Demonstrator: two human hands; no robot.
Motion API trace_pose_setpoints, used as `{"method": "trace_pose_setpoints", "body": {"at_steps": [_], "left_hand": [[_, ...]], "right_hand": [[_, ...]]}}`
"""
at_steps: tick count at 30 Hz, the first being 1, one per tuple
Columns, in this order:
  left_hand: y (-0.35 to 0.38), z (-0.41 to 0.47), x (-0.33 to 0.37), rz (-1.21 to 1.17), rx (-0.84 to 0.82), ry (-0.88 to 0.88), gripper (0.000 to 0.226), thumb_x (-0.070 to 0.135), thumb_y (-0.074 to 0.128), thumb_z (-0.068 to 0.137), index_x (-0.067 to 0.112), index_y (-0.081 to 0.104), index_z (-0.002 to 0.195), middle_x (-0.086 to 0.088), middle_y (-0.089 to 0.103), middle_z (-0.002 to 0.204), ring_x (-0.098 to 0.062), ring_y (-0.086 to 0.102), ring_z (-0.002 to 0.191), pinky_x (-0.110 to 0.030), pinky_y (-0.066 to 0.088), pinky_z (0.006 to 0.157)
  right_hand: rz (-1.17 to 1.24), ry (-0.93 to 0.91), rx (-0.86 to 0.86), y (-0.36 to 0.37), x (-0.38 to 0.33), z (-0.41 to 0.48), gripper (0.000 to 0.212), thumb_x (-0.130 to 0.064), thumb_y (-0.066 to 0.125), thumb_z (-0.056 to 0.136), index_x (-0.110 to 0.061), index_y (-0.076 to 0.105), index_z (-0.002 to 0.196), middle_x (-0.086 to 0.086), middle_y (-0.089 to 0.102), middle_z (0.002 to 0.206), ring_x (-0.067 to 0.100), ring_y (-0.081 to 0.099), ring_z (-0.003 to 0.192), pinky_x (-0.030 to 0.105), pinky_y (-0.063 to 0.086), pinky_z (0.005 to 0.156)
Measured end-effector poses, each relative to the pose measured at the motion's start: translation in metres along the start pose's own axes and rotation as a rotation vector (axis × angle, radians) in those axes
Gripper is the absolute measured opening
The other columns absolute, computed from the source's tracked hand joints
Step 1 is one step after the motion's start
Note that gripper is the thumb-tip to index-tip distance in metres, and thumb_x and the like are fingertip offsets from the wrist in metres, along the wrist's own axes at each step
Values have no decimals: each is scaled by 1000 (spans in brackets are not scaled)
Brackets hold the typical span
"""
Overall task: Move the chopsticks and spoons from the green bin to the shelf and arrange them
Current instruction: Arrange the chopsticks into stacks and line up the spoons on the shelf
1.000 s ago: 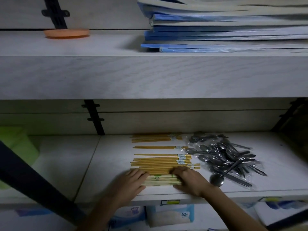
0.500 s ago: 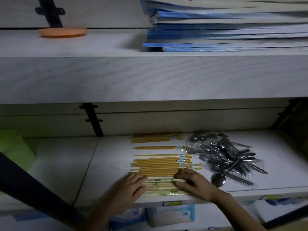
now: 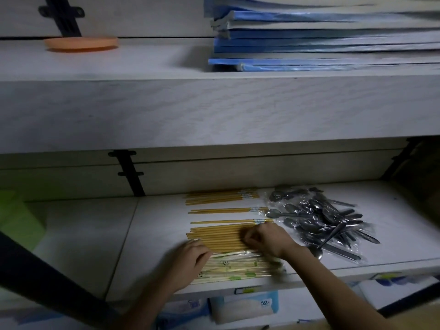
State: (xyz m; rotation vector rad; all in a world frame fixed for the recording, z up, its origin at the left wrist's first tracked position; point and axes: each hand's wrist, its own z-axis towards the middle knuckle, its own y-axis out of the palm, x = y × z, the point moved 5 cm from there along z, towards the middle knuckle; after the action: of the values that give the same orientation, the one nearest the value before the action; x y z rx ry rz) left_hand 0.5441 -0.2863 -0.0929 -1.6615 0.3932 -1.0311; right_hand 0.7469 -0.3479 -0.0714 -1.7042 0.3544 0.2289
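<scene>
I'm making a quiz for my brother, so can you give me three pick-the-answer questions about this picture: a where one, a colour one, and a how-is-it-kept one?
1. Where do the spoons lie?
A) left of the yellow chopsticks
B) right of the yellow chopsticks
C) inside a drawer

2. What colour is the round disc on the upper shelf?
A) orange
B) green
C) purple

3. How are the spoons kept?
A) standing in a cup
B) hanging on hooks
C) wrapped in clear plastic

Answers: 1 B, they heap to the chopsticks' right on the lower shelf; 2 A, it looks orange; 3 C, shiny plastic covers them.
</scene>
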Motion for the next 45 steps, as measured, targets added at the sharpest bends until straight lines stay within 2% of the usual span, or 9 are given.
{"method": "trace_pose_setpoints", "body": {"at_steps": [7,12,20,23,26,32,34,42,45], "left_hand": [[6,5,9,-19,-15,4,28,29,40,96,32,58,118,20,47,104,1,43,100,-18,40,89],[8,4,12,-9,24,-30,30,28,37,97,33,58,118,15,50,111,-1,43,102,-21,40,91],[7,10,15,-46,125,-109,25,25,41,95,26,62,108,11,55,112,-1,47,103,-19,39,90],[9,14,14,-56,155,-141,24,26,43,94,26,63,107,11,57,112,-1,47,100,-14,37,86],[9,18,15,-61,188,-170,24,24,44,93,24,64,106,8,58,111,-2,46,98,-10,31,77],[10,26,18,-26,253,-238,25,23,44,92,22,62,108,6,55,113,-6,47,105,-15,31,82],[10,29,20,-34,258,-260,25,22,44,92,21,61,111,6,54,115,-7,46,106,-14,31,83],[12,37,23,-37,205,-232,25,28,40,94,22,61,106,5,54,111,-9,43,107,-25,40,93],[15,34,25,-83,181,-199,40,41,32,87,21,62,103,4,54,110,-8,43,106,-21,38,92]], "right_hand": [[-231,-34,-122,6,-17,25,30,-49,61,80,-24,62,97,4,66,105,24,59,100,27,34,71],[-186,-86,-150,7,-18,30,28,-51,64,74,-30,48,82,1,65,100,23,58,94,29,33,68],[-146,-154,-146,10,-9,36,31,-50,65,74,-29,45,84,1,63,106,24,58,99,30,36,72],[-155,-190,-81,7,-6,42,50,-50,68,71,-21,49,106,2,52,123,22,48,114,31,38,87],[-191,-205,-35,4,0,52,77,-59,67,68,-22,40,130,0,40,138,22,39,123,32,34,97],[-118,-105,-130,0,15,83,120,-68,70,52,-23,13,147,3,14,156,29,14,143,41,18,116],[-119,-75,-180,-1,17,94,127,-68,74,50,-24,5,148,3,5,158,30,5,145,44,12,117],[-212,-38,-335,-10,15,120,136,-67,75,53,-19,-10,148,6,-6,158,28,2,146,46,11,119],[-219,-35,-383,-11,14,124,137,-67,75,52,-21,-13,147,6,-8,158,29,1,146,45,11,119]]}}
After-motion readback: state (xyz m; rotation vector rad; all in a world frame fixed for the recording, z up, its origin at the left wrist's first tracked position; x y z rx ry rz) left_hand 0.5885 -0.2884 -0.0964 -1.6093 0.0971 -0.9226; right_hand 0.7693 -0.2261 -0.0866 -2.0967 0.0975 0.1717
